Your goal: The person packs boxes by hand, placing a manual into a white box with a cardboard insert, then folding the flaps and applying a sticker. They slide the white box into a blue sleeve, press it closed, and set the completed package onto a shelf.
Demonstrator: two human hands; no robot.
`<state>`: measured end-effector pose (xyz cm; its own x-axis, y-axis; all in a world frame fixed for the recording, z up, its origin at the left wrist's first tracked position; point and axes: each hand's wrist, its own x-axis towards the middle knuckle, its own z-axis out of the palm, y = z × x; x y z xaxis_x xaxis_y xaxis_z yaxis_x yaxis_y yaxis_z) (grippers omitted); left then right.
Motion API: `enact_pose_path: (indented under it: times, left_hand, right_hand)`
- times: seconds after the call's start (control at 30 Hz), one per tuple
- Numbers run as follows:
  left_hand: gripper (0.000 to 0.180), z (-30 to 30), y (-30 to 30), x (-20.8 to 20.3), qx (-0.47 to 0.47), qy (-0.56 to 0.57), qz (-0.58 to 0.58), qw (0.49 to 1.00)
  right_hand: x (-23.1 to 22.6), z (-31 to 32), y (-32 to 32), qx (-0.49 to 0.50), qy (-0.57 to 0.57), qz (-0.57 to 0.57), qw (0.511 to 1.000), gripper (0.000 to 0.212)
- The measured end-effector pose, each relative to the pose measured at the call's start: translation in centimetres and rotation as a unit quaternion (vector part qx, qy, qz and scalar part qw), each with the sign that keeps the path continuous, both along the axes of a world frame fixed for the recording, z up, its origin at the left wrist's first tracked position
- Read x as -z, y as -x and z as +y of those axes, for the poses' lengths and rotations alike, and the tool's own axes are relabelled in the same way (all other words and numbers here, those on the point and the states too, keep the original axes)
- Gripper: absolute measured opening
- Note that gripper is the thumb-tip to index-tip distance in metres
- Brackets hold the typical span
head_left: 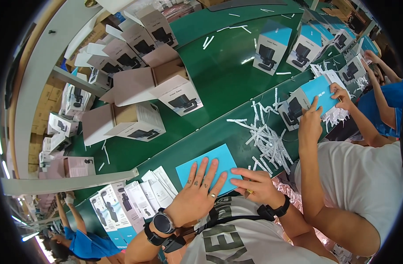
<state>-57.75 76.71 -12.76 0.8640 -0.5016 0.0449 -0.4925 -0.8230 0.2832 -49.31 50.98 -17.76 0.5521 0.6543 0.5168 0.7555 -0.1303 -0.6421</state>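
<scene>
A box with a bright blue face lies in front of me on the green work surface. My left hand rests flat on that face, its fingers spread. At the box's right edge, my right hand touches it with stretched, slightly bent fingers; its thumb is hard to make out. Left of the box lie several white folded leaflets or cards. Beside these are white cartons with a dark device pictured on them.
Two open cartons stand beyond, flaps raised. White paper strips are heaped to the right. A co-worker's hands hold a blue-topped box close on my right. A pale metal frame runs along the left.
</scene>
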Motion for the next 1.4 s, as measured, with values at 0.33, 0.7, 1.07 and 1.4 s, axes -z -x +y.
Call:
enact_pose_path:
  times: [0.33,0.7,1.07,1.4]
  left_hand:
    - [0.087,0.4,0.8,-0.5,-0.011,0.097,0.049,0.994]
    - [0.088,-1.3,2.9,3.4,-0.128,-0.026,-0.101,0.986]
    - [0.088,-1.6,4.0,2.6,-0.154,-0.014,-0.125,0.98]
    - [0.087,-1.7,3.6,3.1,-0.154,-0.004,-0.147,0.977]
  right_hand:
    - [0.7,1.0,1.0,0.011,-0.012,0.011,1.0,0.047]
    - [2.5,1.7,0.7,0.023,-0.043,-0.053,0.997,0.032]
    - [-11.6,5.8,1.9,0.202,-0.067,-0.025,0.977,0.042]
    - [-4.2,8.3,0.6,0.278,0.073,0.056,0.956,0.046]
